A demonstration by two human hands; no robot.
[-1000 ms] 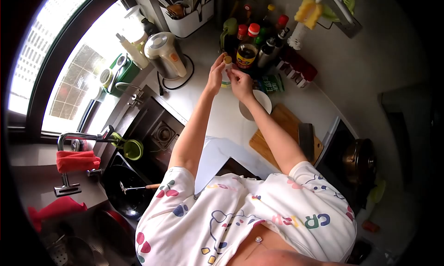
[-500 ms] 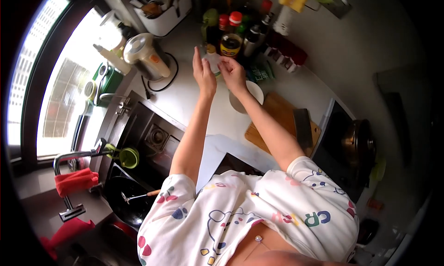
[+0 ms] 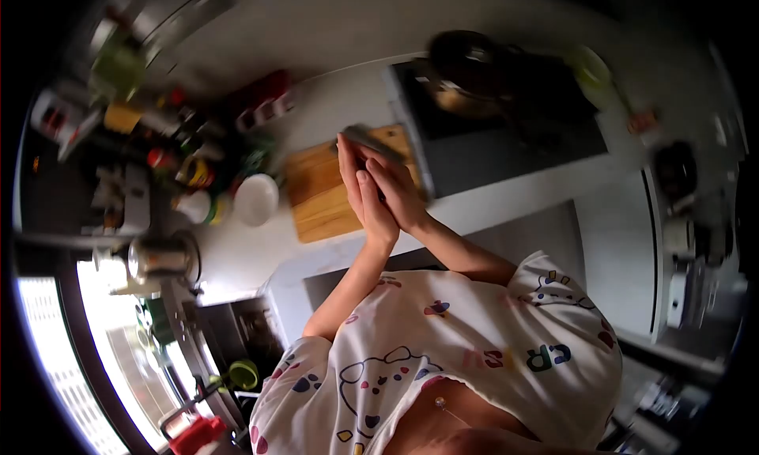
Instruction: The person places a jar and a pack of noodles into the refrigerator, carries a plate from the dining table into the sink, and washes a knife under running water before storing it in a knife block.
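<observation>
My left hand (image 3: 362, 190) and my right hand (image 3: 405, 198) are held together above the wooden cutting board (image 3: 316, 198), wrists close and palms facing. The fingers of both are stretched out and point away from me. I see nothing held in either hand, though the space between the palms is partly hidden. Just behind the fingertips, a dark knife blade (image 3: 373, 142) lies on the board, partly covered by my hands. To the left of the board stands a white bowl (image 3: 256, 200).
Sauce bottles (image 3: 192, 170) crowd the counter at left, blurred, with an electric kettle (image 3: 162, 259) nearer the window. On the right, a lidded pot (image 3: 466, 75) stands on the dark stove (image 3: 514, 151). A green cup (image 3: 242, 374) is by the sink.
The view has swung right, toward the stove. My hands have left the bottles and a whitish, translucent thing there, and have come together over the cutting board. My right hand's pinch has opened out.
</observation>
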